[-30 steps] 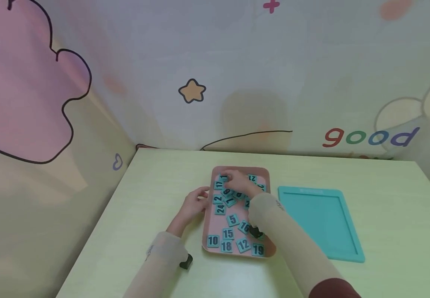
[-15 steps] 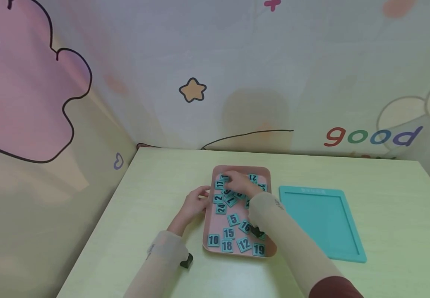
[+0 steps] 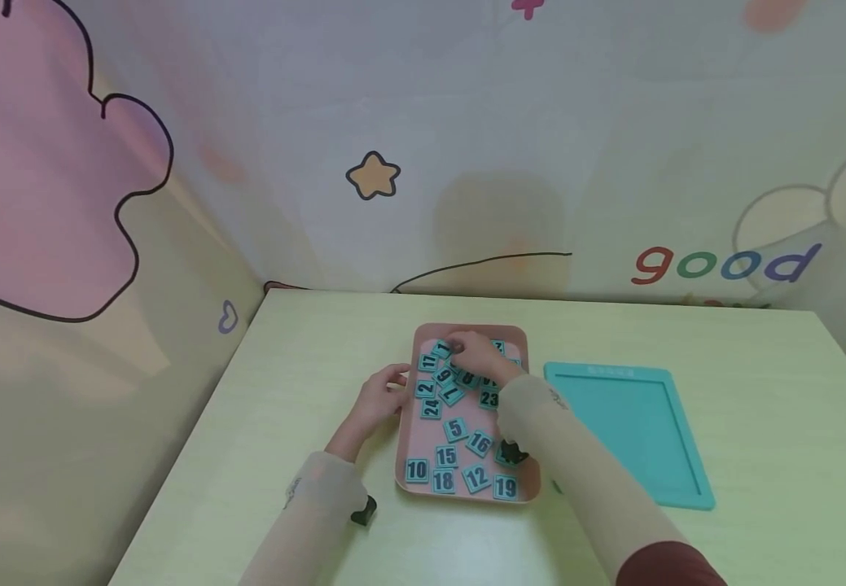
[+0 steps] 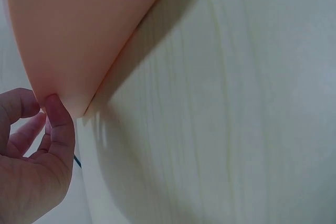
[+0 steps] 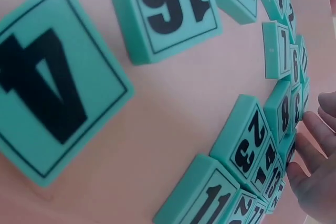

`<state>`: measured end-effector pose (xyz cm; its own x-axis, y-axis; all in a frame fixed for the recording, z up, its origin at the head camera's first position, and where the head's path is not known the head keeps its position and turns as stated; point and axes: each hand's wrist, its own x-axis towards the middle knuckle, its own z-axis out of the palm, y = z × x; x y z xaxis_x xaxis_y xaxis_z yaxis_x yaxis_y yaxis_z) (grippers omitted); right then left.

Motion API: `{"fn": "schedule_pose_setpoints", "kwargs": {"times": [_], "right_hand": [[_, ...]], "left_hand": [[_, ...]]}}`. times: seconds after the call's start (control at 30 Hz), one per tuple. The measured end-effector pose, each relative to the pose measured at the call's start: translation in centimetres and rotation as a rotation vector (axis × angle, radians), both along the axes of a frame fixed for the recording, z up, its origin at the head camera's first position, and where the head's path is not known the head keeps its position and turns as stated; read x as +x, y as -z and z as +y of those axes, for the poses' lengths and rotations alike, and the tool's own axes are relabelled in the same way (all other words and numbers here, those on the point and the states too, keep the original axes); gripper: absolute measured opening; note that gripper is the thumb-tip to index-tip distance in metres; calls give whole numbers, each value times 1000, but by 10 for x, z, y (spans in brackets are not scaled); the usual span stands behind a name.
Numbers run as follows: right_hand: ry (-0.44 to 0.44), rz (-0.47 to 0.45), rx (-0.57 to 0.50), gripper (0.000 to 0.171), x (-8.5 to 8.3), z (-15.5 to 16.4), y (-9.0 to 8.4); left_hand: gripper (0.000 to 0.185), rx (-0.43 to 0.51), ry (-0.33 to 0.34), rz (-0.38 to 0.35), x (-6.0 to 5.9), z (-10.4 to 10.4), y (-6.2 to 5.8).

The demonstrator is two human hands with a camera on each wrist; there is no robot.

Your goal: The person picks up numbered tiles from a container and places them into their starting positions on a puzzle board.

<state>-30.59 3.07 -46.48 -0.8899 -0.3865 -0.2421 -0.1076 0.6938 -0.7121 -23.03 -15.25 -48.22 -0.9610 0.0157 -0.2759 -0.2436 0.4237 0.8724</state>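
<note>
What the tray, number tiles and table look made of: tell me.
Tray: probably plastic, smooth and matte, judging by its even pink surface. Tiles: likely plastic, dull-finished, with crisp edges and uniform colour. Table: smooth wood or wood-look laminate; grain streaks show.

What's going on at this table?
A person's left hand holds the near-side-to-far left edge of a pink rectangular tray. Teal square tiles with black numbers lie scattered in it, and the right hand is among those toward the far end; whether it grips one isn't clear. To the right lies a teal rectangular framed board.
</note>
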Motion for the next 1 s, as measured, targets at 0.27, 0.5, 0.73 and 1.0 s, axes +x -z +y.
{"fn": "schedule_pose_setpoints", "kwargs": {"times": [0.27, 0.5, 0.73, 1.0], "right_hand": [[-18, 30, -11, 42, -10, 1, 3], [54, 14, -38, 46, -5, -6, 7], [65, -13, 23, 44, -2, -14, 10], [25, 68, 64, 42, -7, -16, 15]], "left_hand": [[45, 10, 19, 27, -1, -3, 2], [44, 6, 16, 2, -1, -1, 0], [44, 9, 17, 1, -1, -2, 2], [44, 2, 12, 1, -2, -3, 3]]}}
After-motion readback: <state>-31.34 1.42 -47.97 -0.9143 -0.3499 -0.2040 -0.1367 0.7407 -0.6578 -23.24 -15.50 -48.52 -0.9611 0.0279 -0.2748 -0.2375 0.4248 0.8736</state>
